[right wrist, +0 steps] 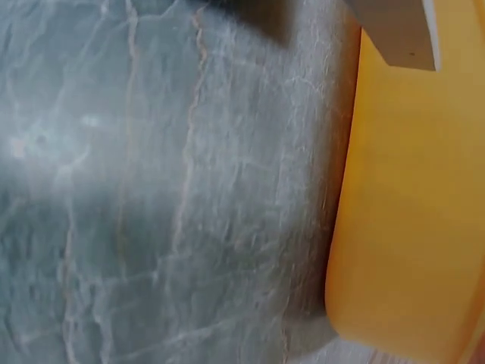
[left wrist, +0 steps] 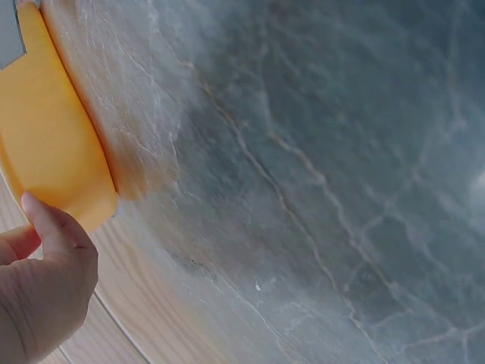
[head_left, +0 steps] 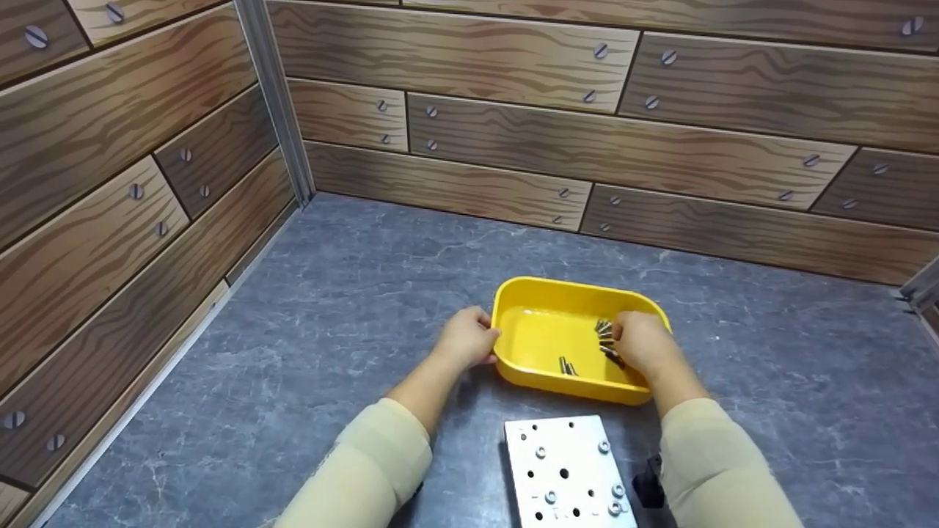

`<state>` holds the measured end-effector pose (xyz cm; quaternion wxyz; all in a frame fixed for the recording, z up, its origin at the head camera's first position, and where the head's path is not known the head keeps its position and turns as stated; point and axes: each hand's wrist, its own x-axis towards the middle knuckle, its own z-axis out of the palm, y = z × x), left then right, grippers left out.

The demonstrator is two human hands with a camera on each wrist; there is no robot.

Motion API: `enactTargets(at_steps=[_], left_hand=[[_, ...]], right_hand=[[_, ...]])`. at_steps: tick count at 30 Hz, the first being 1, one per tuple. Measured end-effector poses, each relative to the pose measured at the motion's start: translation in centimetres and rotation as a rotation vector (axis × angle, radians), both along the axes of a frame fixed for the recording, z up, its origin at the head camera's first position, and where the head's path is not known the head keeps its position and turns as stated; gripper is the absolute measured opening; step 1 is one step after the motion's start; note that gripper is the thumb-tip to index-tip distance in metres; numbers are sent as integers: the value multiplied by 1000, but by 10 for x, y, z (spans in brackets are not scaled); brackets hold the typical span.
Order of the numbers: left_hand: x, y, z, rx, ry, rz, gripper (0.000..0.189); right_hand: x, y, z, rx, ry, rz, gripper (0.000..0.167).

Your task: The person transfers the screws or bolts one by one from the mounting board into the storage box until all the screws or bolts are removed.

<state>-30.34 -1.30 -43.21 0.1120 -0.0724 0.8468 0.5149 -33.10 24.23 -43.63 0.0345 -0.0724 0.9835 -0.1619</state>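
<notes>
A yellow plastic bin point(head_left: 543, 334) stands on the grey table, with several small metal screws or pins point(head_left: 605, 330) inside, most toward its right end. Two more short metal pins point(head_left: 566, 366) lie near its front wall. My left hand point(head_left: 468, 339) pinches the bin's left rim; the left wrist view shows thumb and finger of that hand point(left wrist: 57, 265) at the edge. Reaching into the right end, my right hand point(head_left: 642, 341) has its fingers down among the metal pieces. Its fingertips are partly hidden, and the right wrist view shows only the bin's outer wall point(right wrist: 409, 212).
In front of the bin lies a silver metal plate point(head_left: 563, 473) with holes and several socket-head screws in it. A black object point(head_left: 649, 482) sits beside the plate, partly behind the right sleeve. Wood-patterned walls point(head_left: 469, 125) enclose the table at the back and left.
</notes>
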Motion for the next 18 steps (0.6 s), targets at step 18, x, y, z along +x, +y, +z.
enactTargets(at_steps=[18], left_hand=[[-2,0,0,12,-20,-7,9]], right_hand=[[1,1,1,29,10,32,16]])
